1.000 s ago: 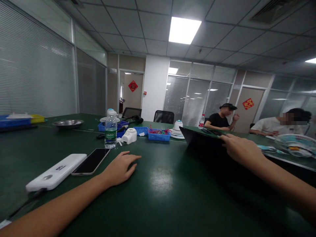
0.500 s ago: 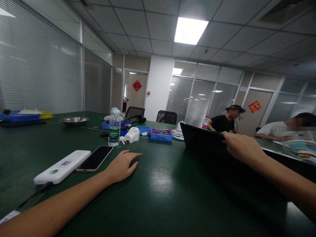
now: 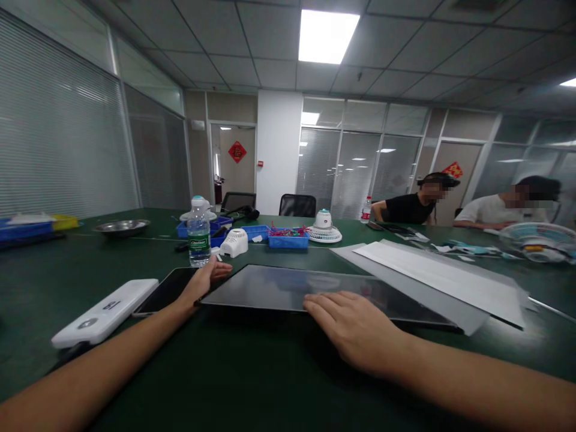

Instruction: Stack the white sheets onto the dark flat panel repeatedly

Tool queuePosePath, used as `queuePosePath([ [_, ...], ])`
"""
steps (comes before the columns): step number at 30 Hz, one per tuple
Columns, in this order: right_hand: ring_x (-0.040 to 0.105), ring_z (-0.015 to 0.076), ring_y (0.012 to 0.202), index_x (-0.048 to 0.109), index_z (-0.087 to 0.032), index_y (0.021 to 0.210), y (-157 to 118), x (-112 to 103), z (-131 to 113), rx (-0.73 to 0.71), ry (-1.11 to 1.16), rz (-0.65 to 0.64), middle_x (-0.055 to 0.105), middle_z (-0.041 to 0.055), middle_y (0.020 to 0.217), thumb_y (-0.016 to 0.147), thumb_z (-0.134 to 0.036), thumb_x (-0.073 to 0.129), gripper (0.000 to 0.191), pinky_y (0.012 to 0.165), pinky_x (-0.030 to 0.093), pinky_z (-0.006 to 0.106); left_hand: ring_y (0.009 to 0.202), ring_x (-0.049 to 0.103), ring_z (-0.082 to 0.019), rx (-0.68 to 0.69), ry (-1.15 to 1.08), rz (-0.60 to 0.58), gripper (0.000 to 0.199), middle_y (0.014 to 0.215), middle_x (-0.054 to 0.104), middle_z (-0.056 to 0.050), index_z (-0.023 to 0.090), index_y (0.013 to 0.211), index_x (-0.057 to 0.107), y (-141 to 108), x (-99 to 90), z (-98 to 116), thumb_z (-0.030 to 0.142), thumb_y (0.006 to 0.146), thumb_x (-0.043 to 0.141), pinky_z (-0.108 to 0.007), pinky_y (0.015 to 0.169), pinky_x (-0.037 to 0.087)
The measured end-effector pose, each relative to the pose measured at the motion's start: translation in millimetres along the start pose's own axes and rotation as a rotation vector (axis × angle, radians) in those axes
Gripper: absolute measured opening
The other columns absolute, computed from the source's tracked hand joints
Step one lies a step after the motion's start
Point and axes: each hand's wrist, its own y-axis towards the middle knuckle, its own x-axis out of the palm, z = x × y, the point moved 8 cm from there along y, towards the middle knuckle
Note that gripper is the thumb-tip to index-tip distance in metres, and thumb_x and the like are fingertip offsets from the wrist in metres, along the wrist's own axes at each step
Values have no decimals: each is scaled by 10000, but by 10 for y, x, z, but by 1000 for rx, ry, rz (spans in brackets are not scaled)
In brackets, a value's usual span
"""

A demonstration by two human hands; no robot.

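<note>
A thin, dark, glossy flat panel [image 3: 270,287] lies nearly level in front of me, its near edge seemingly raised a little off the table. My right hand [image 3: 360,327] grips that near edge, fingers over the top face; its thumb is hidden. At the panel's left corner is my left hand [image 3: 209,277], fingers stretched out and palm side toward the panel. Whether it touches the corner, I cannot tell. Partly behind my left wrist rests a phone [image 3: 166,291], beside a white power bank [image 3: 105,312] with a black cable.
Beyond my left hand stands a water bottle [image 3: 198,234]. Behind are a white plastic housing [image 3: 234,243], a blue tray [image 3: 288,240] of small coloured parts and a white fan-like part [image 3: 324,229]. White sheets [image 3: 441,276] lie at right. Two people sit across the table [image 3: 148,384].
The dark panel has tipped down from upright and moved left in front of me, carried by my right hand. My left hand has shifted left to its corner. White sheets now show at right.
</note>
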Motion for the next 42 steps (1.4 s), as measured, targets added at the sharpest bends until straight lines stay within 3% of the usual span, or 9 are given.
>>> queuePosePath([
  [3, 602, 287, 1176, 529, -152, 1371, 22, 169, -67, -90, 70, -42, 589, 163, 1365, 990, -274, 371, 430, 931, 505, 458, 1111, 683, -291, -34, -59, 2, 868, 1176, 726, -183, 100, 1067, 690, 39, -35, -50, 780, 868, 187, -431, 1012, 501],
  [7, 637, 240, 1088, 603, -202, 1265, 17, 312, 133, -48, 146, -116, 662, 107, 1245, 1003, -401, 391, 391, 916, 498, 392, 1241, 598, -318, 16, 274, -155, 706, 1325, 661, -128, 175, 1247, 647, -66, 121, 7, 715, 836, 454, -455, 1086, 429],
  [14, 653, 360, 1011, 657, -115, 1122, -416, 567, 1617, 698, -111, -207, 687, 229, 1092, 973, -576, 286, 609, 844, 484, 498, 1448, 320, -370, 49, 681, -363, 776, 1622, 219, -153, 191, 1500, 411, -239, 386, 66, 656, 879, 413, -528, 1147, 321],
  [17, 666, 371, 977, 683, -96, 1047, -645, 754, 1981, 797, -83, -257, 701, 248, 1026, 963, -598, 280, 649, 833, 479, 499, 1473, 254, -350, 99, 717, -420, 742, 1617, 219, -139, 190, 1512, 390, -263, 451, 132, 629, 915, 357, -540, 1170, 272],
  [21, 610, 336, 1157, 595, -120, 1302, -739, 977, 2103, 771, 36, -274, 639, 219, 1260, 939, -688, 243, 761, 967, 437, 450, 1470, 275, -331, 115, 757, -443, 765, 1586, 299, -157, 139, 1487, 432, -293, 502, 176, 637, 912, 357, -510, 1196, 245],
  [26, 184, 357, 1487, 252, -44, 1546, -736, 1236, 2044, 752, 149, -301, 206, 256, 1595, 859, -827, 151, 1047, 1168, 222, 486, 1449, 301, -381, 39, 740, -365, 901, 1571, 320, -188, 95, 1453, 479, -291, 507, 155, 753, 848, 375, -533, 1169, 303],
  [29, 83, 359, 1503, 197, -60, 1560, -740, 1309, 1999, 744, 174, -300, 131, 234, 1617, 843, -847, 146, 1067, 1191, 135, 520, 1461, 269, -382, 39, 736, -347, 913, 1570, 317, -194, 88, 1463, 462, -274, 521, 146, 758, 853, 352, -541, 1171, 288],
  [36, 417, 285, 1378, 451, -180, 1474, -773, 1080, 2270, 696, 108, -173, 459, 153, 1498, 956, -641, 308, 708, 1135, 290, 396, 1479, 187, -405, 73, 711, -398, 861, 1617, 228, -119, 241, 1511, 389, -247, 530, 68, 777, 838, 381, -598, 1163, 237],
  [42, 534, 339, 1240, 559, -42, 1342, -1237, 1018, 2867, 899, -29, -173, 583, 259, 1316, 962, -478, 394, 601, 1008, 401, 457, 1454, 262, -428, 52, 787, -382, 859, 1612, 249, -121, 257, 1497, 415, -234, 506, 82, 797, 834, 340, -621, 1166, 194],
])
